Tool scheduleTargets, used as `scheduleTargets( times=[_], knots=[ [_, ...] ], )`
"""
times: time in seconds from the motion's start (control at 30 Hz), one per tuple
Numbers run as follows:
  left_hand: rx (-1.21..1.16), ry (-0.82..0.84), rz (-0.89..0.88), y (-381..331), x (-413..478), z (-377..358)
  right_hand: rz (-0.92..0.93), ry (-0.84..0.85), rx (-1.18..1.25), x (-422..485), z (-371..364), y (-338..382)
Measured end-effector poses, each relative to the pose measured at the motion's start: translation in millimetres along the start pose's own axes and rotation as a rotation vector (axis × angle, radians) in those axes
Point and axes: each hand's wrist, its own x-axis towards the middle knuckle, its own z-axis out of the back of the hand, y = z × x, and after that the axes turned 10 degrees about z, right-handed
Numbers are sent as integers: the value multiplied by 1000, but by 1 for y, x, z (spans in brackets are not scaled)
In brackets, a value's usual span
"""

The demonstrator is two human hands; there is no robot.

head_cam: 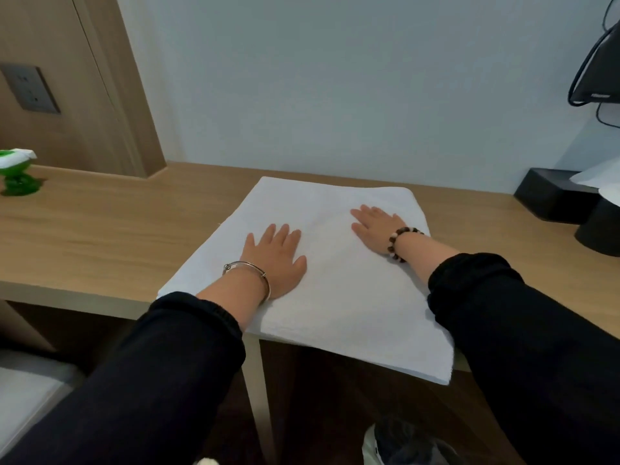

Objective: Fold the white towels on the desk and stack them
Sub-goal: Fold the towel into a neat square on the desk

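A white towel (pixel 339 297) lies spread on the wooden desk (pixel 110 229), its near edge hanging over the desk's front. My left hand (pixel 275 260) rests flat on the towel's left half, fingers straight and spread. My right hand (pixel 374 226) lies flat on the towel's far right part, fingers straight and pointing left. Both palms press on the cloth; neither hand grips it. The towel looks doubled, with layered edges at its near right corner.
A green and white object (pixel 16 172) stands at the desk's far left. Black boxes (pixel 553 199) with white paper sit at the far right, under a dark screen (pixel 597 68). A wall socket (pixel 30 88) is on the left wood panel.
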Motion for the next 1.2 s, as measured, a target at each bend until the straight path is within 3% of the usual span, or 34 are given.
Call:
scheduleTargets(
  times=[0.37, 0.5, 0.57, 0.67, 0.77, 0.83, 1.03, 1.2],
  knots=[
    [70, 67, 29, 1, 5, -3, -331, -36, 4, 19, 9, -73],
    [71, 83, 49, -2, 4, 1, -495, 63, -216, 18, 22, -50],
    [71, 87, 60, -3, 4, 2, -363, 63, -258, 20, 27, -22],
    [48, 88, 133, -6, 4, 0, -110, 38, -104, 22, 23, 29],
    [16, 99, 265, -14, 3, -1, 7, 152, -36, 5, 4, 53],
    [3, 97, 328, -20, 1, -1, -21, 143, -36, -14, -8, 41],
    [-2, 99, 351, -25, -1, 2, -397, 99, -51, -42, 8, -1],
    [-21, 108, 338, -24, -3, 6, -46, 2, 2, -42, -20, 76]
  ],
)
